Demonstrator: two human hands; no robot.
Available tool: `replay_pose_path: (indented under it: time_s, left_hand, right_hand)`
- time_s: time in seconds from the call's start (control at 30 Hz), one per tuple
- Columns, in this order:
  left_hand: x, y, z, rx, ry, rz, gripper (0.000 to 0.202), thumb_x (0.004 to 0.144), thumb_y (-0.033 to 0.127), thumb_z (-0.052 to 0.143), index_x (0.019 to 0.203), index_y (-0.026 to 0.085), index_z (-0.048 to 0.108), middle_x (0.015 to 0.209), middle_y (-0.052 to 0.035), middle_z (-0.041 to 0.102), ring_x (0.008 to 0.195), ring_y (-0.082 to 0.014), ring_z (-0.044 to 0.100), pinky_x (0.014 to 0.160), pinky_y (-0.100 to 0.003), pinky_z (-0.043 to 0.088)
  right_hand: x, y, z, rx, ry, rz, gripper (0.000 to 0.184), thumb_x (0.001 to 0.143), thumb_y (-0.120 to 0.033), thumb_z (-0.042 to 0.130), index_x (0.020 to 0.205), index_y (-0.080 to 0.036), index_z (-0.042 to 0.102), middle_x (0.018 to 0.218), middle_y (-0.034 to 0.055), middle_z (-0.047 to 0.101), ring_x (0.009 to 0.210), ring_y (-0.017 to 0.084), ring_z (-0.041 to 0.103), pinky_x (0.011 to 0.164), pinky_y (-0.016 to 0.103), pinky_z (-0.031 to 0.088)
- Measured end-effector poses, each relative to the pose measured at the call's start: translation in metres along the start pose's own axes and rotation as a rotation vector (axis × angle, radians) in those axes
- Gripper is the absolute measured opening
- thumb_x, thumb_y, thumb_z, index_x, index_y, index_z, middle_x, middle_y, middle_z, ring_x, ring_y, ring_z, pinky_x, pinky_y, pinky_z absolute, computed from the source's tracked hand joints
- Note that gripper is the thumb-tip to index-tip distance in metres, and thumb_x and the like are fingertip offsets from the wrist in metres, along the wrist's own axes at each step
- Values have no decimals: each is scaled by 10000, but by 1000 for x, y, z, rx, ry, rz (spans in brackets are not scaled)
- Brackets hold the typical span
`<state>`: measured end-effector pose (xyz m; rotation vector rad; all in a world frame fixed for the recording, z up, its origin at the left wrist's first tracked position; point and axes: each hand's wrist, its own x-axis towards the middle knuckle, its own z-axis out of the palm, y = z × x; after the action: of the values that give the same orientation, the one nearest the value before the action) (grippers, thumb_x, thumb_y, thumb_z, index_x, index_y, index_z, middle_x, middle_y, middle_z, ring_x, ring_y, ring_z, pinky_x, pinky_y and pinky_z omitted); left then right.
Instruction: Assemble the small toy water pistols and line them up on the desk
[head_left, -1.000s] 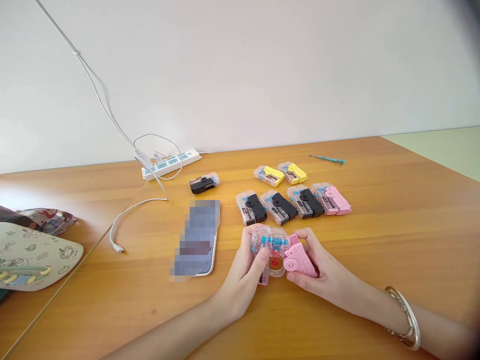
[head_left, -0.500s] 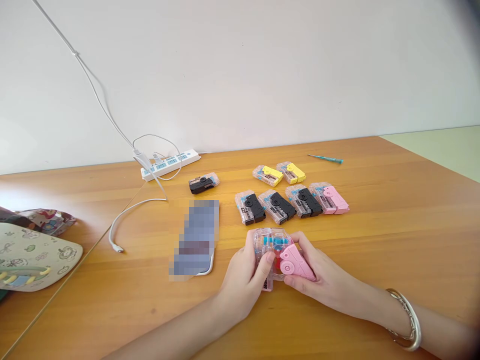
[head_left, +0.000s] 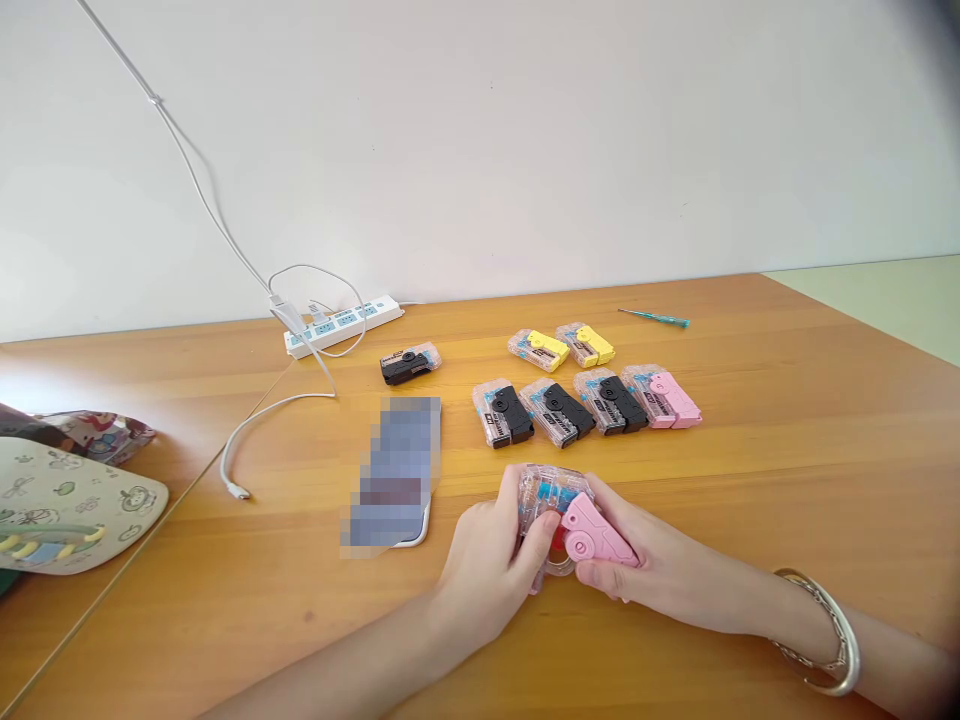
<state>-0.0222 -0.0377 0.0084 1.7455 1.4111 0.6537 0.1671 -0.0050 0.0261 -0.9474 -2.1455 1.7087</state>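
Observation:
Between my two hands is a folding toy gun (head_left: 551,490) with a clear body, blue and red inner parts and a pink handle piece (head_left: 596,533). My left hand (head_left: 491,550) is closed round the clear body, its thumb pressed on the near side. The pink piece is gripped in my right hand (head_left: 637,550), thumb below and fingers behind. It sticks out at an angle from the body, above a clear ring. Just beyond lie folded toys of the same kind: several black ones (head_left: 555,412), a pink one (head_left: 664,397) and two yellow ones (head_left: 592,345).
A phone (head_left: 394,470) with a blurred screen lies left of my hands. Behind it are another black toy (head_left: 410,363), a white power strip (head_left: 345,325) and a white cable (head_left: 259,415). A thin teal screwdriver (head_left: 656,318) lies far right. A patterned bag (head_left: 75,505) is at the left.
The clear body has tipped a little in my hands, showing more of its top and less of its side. The toys on the table stay where they were; the view shifts slightly.

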Motion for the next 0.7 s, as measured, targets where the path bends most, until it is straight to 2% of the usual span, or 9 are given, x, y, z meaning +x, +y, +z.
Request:
replay_pose_path:
  time_s: [0.17,0.43,0.57,0.7]
  left_hand:
    - [-1,1,-1,-3,11,13,181,931,392,297,839,241,333,439,81,515,383,-162,523,469,-231,371]
    - [-1,3,0,51,27,2,200,940,394,282,819,242,331,445,75,530,411,-174,556,508,-246,389]
    - [-1,4,0,62,30,-12,205,943,397,277,819,242,329,447,73,532,427,-180,567,524,-252,393]
    - [-1,3,0,69,33,-9,208,944,397,276,812,242,322,455,68,541,424,-180,563,513,-249,387]
  right_hand:
    - [1,-3,0,11,10,-10,479,878,-437,535,1285,-233,388,1172,64,566,983,198,573,850,337,477]
    - [0,0,-2,20,28,69,570,855,-459,560,1335,-227,357,1206,89,561,1047,237,564,866,392,491]
    - [2,0,-2,32,34,67,600,864,-459,551,1373,-239,323,1154,84,586,1074,250,556,870,403,498]
    - [1,-1,0,6,38,54,615,861,-466,555,1379,-241,312,1186,86,572,1160,261,507,923,419,474]
